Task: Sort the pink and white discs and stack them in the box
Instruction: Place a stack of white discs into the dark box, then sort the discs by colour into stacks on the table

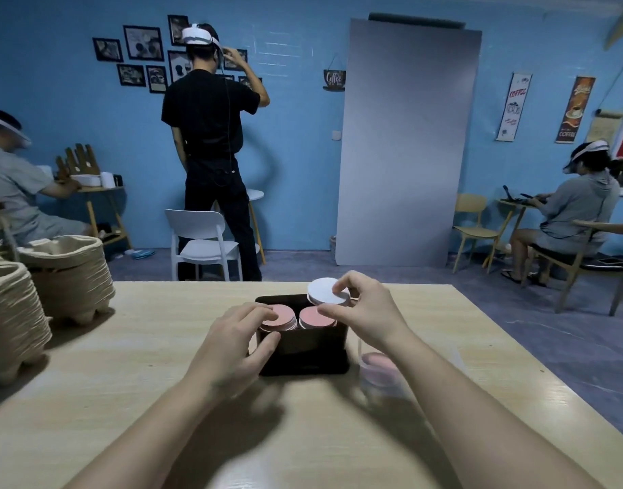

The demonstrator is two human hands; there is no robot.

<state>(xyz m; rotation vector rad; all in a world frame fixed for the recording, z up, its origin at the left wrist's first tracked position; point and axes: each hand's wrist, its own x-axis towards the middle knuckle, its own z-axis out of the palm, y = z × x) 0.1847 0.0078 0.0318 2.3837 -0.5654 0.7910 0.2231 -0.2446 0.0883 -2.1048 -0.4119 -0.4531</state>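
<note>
In the head view, a stack of white discs (325,291) is pinched between thumb and forefinger of the right hand (366,312) at the far right corner of the dark box (304,352). The left pink stack (283,317) inside is gripped by the curled left hand (237,335), beside the right pink stack (315,317).

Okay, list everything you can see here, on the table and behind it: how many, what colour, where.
box: one, black, table centre.
pink disc stacks: two, pink, side by side in the box.
white disc stack: one, white, at the box's far right corner.
clear container: one, pink contents, right of box, blurred.
pulp tray stacks: two, beige, table's left.
table: one, light wood.
white chair: one, beyond the table.
other people: three, background.
left hand: curled over the left pink stack.
right hand: pinches the white disc stack.
</note>
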